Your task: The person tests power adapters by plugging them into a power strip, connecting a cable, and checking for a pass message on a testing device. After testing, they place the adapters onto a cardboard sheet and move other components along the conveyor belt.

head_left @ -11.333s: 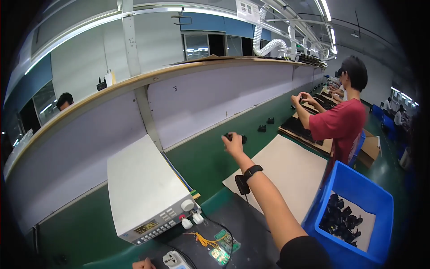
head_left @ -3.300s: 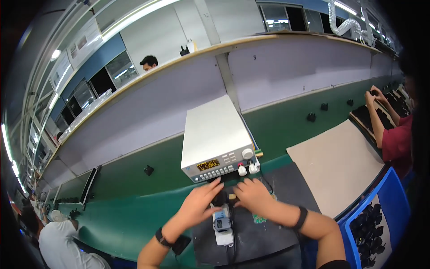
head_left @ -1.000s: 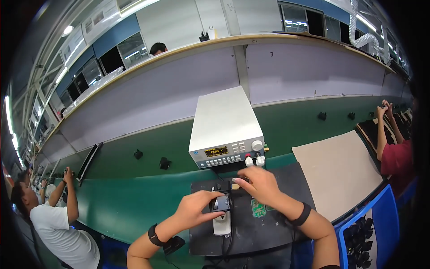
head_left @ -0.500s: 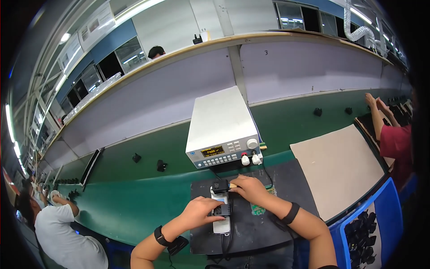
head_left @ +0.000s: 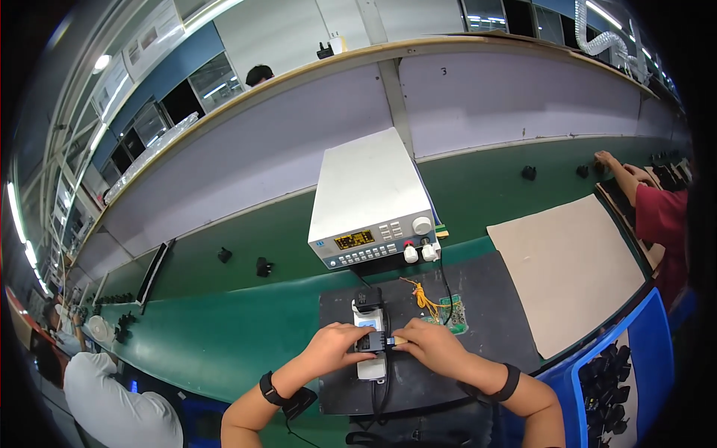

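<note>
My left hand (head_left: 328, 349) grips a black power adapter (head_left: 369, 343) that sits on a white power strip (head_left: 367, 370). My right hand (head_left: 432, 348) pinches a small USB plug (head_left: 398, 341) with a tan body. Its metal end is against or very near the adapter's right side; I cannot tell whether it is inserted. A second black adapter (head_left: 367, 299) occupies the far end of the strip, untouched. Right of it, a yellow wire bundle (head_left: 424, 299) lies beside a green circuit board (head_left: 458, 316) on the black mat (head_left: 478, 287).
A white bench tester (head_left: 366, 194) with a lit display stands behind the strip. Cardboard (head_left: 569, 272) covers the bench at right, above a blue bin (head_left: 650, 351) of black adapters. Loose adapters (head_left: 264, 266) lie on the green bench. Co-workers sit at both sides.
My right hand has moved nearer, from the far adapter to the one my left hand grips, bringing the USB plug along. The yellow wire is now uncovered, and the tester's display has changed.
</note>
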A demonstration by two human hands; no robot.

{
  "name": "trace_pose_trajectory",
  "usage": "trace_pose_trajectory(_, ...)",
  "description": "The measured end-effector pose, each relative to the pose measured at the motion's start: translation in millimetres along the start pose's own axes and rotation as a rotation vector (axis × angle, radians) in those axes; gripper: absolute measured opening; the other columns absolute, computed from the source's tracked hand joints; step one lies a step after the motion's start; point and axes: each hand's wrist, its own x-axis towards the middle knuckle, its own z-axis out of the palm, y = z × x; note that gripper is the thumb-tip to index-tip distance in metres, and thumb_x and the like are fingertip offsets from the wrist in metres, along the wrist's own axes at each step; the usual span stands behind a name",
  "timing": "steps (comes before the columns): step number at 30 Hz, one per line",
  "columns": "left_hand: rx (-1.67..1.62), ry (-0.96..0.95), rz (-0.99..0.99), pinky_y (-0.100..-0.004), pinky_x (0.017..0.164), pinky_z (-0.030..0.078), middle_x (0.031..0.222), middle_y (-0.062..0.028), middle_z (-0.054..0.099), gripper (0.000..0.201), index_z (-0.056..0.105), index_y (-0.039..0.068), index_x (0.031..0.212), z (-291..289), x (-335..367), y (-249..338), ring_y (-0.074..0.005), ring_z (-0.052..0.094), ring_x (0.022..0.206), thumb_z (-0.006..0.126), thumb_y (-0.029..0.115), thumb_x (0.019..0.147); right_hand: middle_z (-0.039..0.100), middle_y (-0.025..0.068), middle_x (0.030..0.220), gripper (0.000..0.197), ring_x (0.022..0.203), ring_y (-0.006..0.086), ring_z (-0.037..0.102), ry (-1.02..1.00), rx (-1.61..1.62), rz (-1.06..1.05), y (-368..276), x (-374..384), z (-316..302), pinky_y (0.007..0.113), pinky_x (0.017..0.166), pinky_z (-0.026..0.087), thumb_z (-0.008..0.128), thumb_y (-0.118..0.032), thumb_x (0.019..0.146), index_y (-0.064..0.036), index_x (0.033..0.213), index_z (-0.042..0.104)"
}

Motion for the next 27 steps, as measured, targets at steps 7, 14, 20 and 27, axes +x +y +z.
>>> trace_pose_trajectory(7, -0.019, -0.024, -0.032, -0.0349, 0.075, 0.049, 0.091, -0.0102, 0.066, 0.048, 0.061, 0.007, 0.111, 0.5, -1.8, 0.1, -0.0275, 0.063, 0.081, 0.074, 0.034, 0.073, 0.057, 0.0104, 0.088, 0.025, 0.079, 0.0300, 0.060, 0.035, 0.009, -0.006, 2.9, -1.3, 2.5, 0.038, 0.068, 0.048, 0.064, -0.015, 0.081, -0.0038, 0.103, 0.063)
trace_pose_trajectory(14, -0.027, 0.014, 0.007, -0.0361, 0.074, 0.049, 0.085, -0.0122, 0.065, 0.047, 0.060, 0.005, 0.109, 1.0, -2.4, 0.7, -0.0285, 0.063, 0.078, 0.072, 0.034, 0.075, 0.059, 0.0093, 0.085, 0.026, 0.079, 0.0276, 0.061, -0.027, 0.099, 0.001, 6.1, 6.6, 5.5, 0.035, 0.069, 0.047, 0.066, -0.016, 0.080, -0.0045, 0.103, 0.065)
trace_pose_trajectory(20, 0.019, 0.000, -0.017, -0.0355, 0.073, 0.049, 0.091, -0.0104, 0.066, 0.050, 0.059, 0.007, 0.111, -3.8, 0.9, 7.7, -0.0276, 0.063, 0.080, 0.074, 0.034, 0.072, 0.055, 0.0102, 0.080, 0.024, 0.071, 0.0281, 0.058, -0.047, -0.060, -0.122, 5.0, 12.1, -5.8, 0.039, 0.061, 0.044, 0.068, -0.022, 0.076, -0.0055, 0.093, 0.065)
trace_pose_trajectory(27, 0.214, 0.316, -0.030, -0.0373, 0.072, 0.049, 0.096, -0.0081, 0.065, 0.048, 0.060, 0.007, 0.108, -19.3, 27.1, -14.4, -0.0267, 0.061, 0.083, 0.073, 0.037, 0.072, 0.054, 0.0030, 0.068, 0.031, 0.060, 0.0189, 0.058, -0.057, -0.617, -0.091, -27.4, -42.1, 14.0, 0.030, 0.051, 0.044, 0.069, -0.036, 0.073, -0.0073, 0.080, 0.060)
